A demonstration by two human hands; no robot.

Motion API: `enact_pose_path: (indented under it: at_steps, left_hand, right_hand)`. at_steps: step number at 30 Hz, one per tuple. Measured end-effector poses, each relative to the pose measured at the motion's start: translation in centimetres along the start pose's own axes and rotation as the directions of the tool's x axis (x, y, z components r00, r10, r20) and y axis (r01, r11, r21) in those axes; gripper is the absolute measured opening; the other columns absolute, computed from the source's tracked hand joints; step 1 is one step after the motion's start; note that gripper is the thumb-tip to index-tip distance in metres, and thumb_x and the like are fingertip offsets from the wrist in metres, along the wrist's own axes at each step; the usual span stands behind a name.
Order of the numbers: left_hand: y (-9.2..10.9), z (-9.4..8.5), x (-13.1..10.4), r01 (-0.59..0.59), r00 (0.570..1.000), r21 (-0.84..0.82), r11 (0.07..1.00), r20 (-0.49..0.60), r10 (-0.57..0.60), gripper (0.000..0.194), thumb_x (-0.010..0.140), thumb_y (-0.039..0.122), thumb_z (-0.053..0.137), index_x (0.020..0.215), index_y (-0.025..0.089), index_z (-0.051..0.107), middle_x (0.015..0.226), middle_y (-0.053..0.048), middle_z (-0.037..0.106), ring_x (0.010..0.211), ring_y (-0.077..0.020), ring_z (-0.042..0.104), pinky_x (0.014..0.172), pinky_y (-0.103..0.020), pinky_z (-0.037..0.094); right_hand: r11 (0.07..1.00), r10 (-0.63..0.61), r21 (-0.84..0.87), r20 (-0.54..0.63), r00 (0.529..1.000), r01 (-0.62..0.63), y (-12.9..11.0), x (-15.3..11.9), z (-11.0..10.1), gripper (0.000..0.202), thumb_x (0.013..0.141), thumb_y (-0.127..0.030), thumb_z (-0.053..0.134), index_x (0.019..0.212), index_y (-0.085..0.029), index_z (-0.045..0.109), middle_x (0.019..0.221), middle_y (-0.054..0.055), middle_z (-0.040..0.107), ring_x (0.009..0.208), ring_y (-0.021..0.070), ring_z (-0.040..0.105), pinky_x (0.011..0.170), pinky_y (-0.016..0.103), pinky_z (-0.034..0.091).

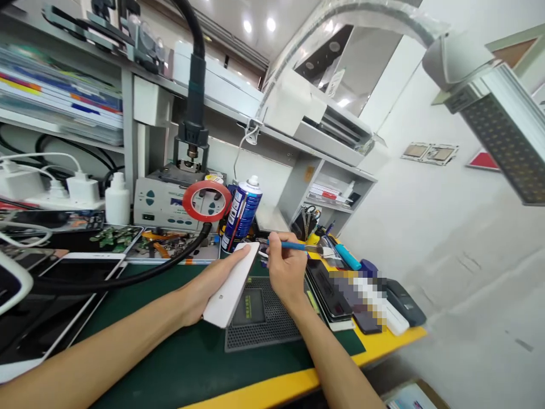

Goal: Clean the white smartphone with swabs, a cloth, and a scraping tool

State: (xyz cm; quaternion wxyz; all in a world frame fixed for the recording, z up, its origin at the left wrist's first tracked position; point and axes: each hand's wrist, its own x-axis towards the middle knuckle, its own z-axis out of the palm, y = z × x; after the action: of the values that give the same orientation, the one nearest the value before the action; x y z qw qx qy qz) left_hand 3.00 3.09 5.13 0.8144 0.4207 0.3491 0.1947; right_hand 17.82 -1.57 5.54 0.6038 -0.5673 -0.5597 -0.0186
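We find the left fingers closed around a white phone [232, 287], held tilted above a grey mat [272, 312]. The right hand [287, 270] grips a blue brush [293, 246], its bristles pointing away from the phone. The left hand [213, 284] is on the phone's left side. Beyond, we note a blue spray can [242, 213] beside red tape [206, 201], and dark phones [327, 289] right of the mat.

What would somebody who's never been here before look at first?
Probably the bright red ring, upright in front of the grey machine, beside a tall blue spray can. Next, the big lamp at the upper right. Then the middle, where the left hand holds a flat white thing and the right hand a blue-handled brush.
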Motion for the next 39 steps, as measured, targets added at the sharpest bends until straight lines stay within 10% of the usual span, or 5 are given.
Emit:
enact_pose_path:
  at_steps: [20, 29, 37, 39]
  left_hand:
    - [-0.3, -0.8, 0.9, 0.002, 1.000, -0.134, 0.991, 0.029, 0.001, 0.055, 0.068, 0.070, 0.066, 0.083, 0.017, 0.063, 0.061, -0.003, 0.063, 0.049, -0.0147, 0.059, 0.042, -0.021, 0.043]
    - [-0.6, -1.4, 1.6, -0.002, 0.999, -0.162, 0.987, 0.048, 0.010, 0.057, 0.068, 0.074, 0.062, 0.075, 0.017, 0.059, 0.058, -0.003, 0.059, 0.049, -0.0143, 0.055, 0.043, -0.021, 0.042]
    - [-0.4, -1.2, 0.9, 0.028, 0.998, -0.185, 0.982, 0.055, -0.018, 0.055, 0.069, 0.066, 0.066, 0.087, 0.014, 0.066, 0.072, -0.008, 0.066, 0.057, -0.0175, 0.062, 0.049, -0.024, 0.050]
    - [-0.4, -1.3, 0.8, 0.021, 0.999, -0.196, 0.980, 0.043, -0.013, 0.050, 0.071, 0.061, 0.066, 0.088, 0.013, 0.066, 0.073, -0.009, 0.067, 0.058, -0.0188, 0.063, 0.050, -0.025, 0.051]
  right_hand:
    - [0.982, -0.173, 0.099, 0.145, 0.974, 0.160, -1.3, -1.7, -0.4, 0.023, 0.091, -0.026, 0.054, 0.069, -0.019, 0.053, 0.059, -0.002, 0.048, 0.051, 0.0117, 0.046, 0.052, 0.027, 0.038]
    - [0.934, -0.054, 0.349, 0.359, 0.932, -0.081, -1.9, -2.8, -0.4, 0.031, 0.089, -0.035, 0.057, 0.063, -0.019, 0.053, 0.049, -0.004, 0.045, 0.039, 0.0092, 0.041, 0.039, 0.022, 0.031]
    - [0.997, 0.043, -0.053, -0.104, 0.994, -0.049, 0.8, 1.6, -2.0, 0.032, 0.088, -0.048, 0.055, 0.076, -0.018, 0.056, 0.054, -0.003, 0.054, 0.045, 0.0134, 0.049, 0.046, 0.025, 0.038]
    - [0.981, 0.089, -0.165, -0.073, 0.993, -0.100, 2.5, 3.1, -3.4, 0.037, 0.090, -0.052, 0.050, 0.077, -0.018, 0.056, 0.054, -0.001, 0.055, 0.045, 0.0156, 0.050, 0.047, 0.026, 0.038]
